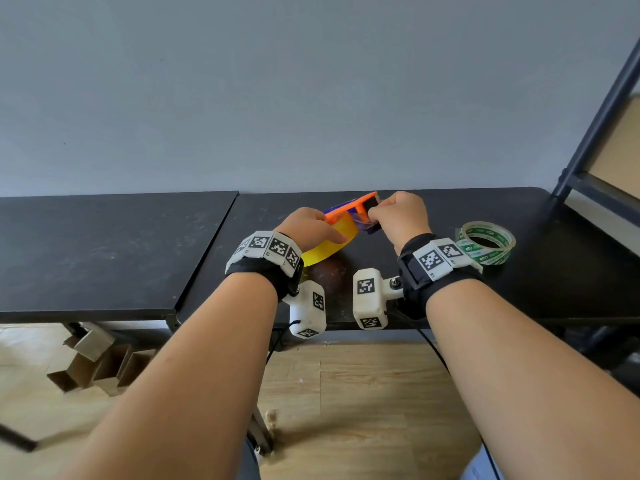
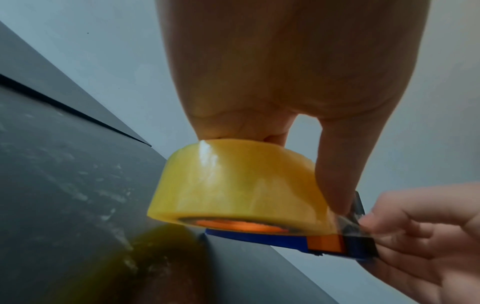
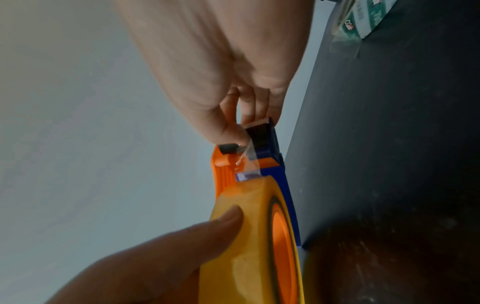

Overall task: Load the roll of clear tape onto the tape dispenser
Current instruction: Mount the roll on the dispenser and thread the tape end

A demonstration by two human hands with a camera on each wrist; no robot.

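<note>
While both forearms were stretched forward over the front edge of the black table [image 1: 433, 216], the tape dispenser [image 1: 349, 206] was held up off the tabletop between the two hands, tilted so that its cutter end was raised. The left hand [image 1: 311, 228] was laid knuckles-up over the roll of clear tape [image 1: 332, 245], its fingers curled round the roll's yellowish outer wall; in the left wrist view one finger [image 2: 335, 164] was seen pressed straight down the side of the roll toward the cutter end. The roll was already seated on the dispenser's orange hub [image 3: 281, 242], with the blue side plate [image 3: 288, 195] lying against its lower face. The right hand [image 1: 398, 216] was bent down at the wrist, and its thumb and fingertips [image 3: 228, 127] were closed in a pinch on the loose end of tape [image 3: 246, 160], which was drawn from the roll up to the black pad just below the toothed blade [image 3: 257, 122]. Whether the strip was stuck to the pad could not be told. A tinted shadow of the roll was cast on the table beneath it. A second roll of tape [image 1: 486, 242], printed in green and white, was lying flat on the table to the right, well apart from the hands. Marker-covered bands were worn on both wrists.
</note>
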